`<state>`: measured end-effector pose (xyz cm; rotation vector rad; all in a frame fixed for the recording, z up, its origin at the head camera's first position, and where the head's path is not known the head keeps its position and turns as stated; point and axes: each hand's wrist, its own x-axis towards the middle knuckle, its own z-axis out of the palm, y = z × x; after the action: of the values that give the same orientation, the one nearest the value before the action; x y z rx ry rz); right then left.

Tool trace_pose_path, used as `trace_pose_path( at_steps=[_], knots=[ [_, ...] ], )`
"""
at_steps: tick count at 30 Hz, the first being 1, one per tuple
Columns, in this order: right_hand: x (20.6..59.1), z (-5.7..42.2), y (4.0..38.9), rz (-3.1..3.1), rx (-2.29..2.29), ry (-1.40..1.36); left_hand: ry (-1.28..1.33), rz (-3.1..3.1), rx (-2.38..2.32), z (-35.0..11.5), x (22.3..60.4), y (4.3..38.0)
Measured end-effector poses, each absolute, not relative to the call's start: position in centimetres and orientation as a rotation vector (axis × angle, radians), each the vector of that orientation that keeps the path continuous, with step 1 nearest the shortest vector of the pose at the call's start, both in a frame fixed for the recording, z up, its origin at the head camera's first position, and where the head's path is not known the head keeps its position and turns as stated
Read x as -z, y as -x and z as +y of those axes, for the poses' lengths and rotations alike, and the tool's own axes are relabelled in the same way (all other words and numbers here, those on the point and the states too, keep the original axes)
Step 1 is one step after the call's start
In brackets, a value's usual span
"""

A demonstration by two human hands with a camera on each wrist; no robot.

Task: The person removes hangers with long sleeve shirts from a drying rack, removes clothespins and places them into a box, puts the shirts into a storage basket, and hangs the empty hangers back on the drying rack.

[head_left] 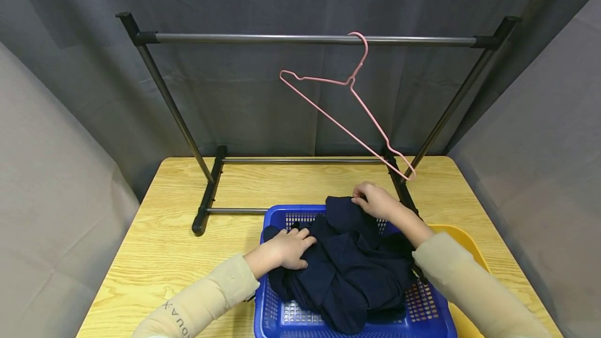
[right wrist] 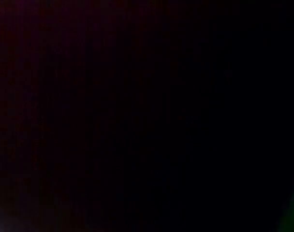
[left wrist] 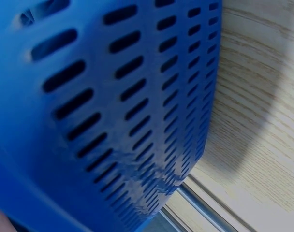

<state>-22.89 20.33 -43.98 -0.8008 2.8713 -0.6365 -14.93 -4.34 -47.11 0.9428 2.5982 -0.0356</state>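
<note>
A rumpled dark navy garment point(head_left: 357, 275) lies in a blue plastic basket point(head_left: 277, 322), one part of it raised at the far rim. Its kind is hidden by the folds. At that raised part, my right hand point(head_left: 375, 202) pinches the cloth's upper edge between thumb and fingers. My left hand point(head_left: 285, 248) rests on the garment's left side, fingers loosely spread. The left wrist view is filled by the slotted outer wall of the basket point(left wrist: 137, 106). Nearly everything is black in the right wrist view.
A metal garment rack point(head_left: 263, 39) with black feet stands on the wooden table point(head_left: 155, 254) behind the basket. From its top bar hangs a pink hanger point(head_left: 328, 115), close above the right hand. A yellow container point(head_left: 462, 239) sits at the right, partly behind the basket and right arm.
</note>
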Motion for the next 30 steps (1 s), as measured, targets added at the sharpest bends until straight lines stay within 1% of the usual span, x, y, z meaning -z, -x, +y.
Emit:
trace_pose_path(
  at_steps=[6,12,16,24,30],
  knots=[
    [42.2,20.0,20.9,2.998,0.673,1.050,-0.922,2.597,0.038,-4.2,47.5,15.0],
    [40.6,20.4,17.5,3.095,0.590,1.281,-0.918,2.596,0.051,-4.2,47.7,15.0],
    [40.3,21.2,15.4,3.072,0.520,1.373,-0.914,2.594,0.052,-4.2,47.6,15.1],
    [41.7,22.2,12.7,2.953,0.417,1.290,-0.927,2.598,0.046,-4.3,47.4,15.1],
    [43.3,22.3,11.5,2.772,0.284,1.071,-0.942,2.598,0.041,-4.3,47.4,15.0]
  ],
)
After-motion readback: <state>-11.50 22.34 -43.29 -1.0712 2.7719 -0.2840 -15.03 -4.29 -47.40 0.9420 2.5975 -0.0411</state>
